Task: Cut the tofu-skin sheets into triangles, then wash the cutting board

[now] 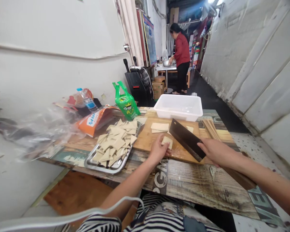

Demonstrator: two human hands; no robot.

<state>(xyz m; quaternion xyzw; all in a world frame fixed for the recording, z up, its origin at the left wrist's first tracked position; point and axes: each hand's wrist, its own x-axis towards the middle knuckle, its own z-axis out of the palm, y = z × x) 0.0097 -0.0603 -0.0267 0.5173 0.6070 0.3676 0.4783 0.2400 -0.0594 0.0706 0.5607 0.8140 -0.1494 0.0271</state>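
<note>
Cleaver: dark, slanted | square piece (pale) | both over cutting board

It's all being viewed from the wearer's head here, with one camera aimed forward and tipped down. The striped shirt is caught from above at the bottom edge; the left hand and right hand are seen close up, around centre and right of centre. Beyond the table, a distant co-worker is taken in at upper centre, walls swept in wide at both sides.

Green bag near orange packet and bottle.
</note>
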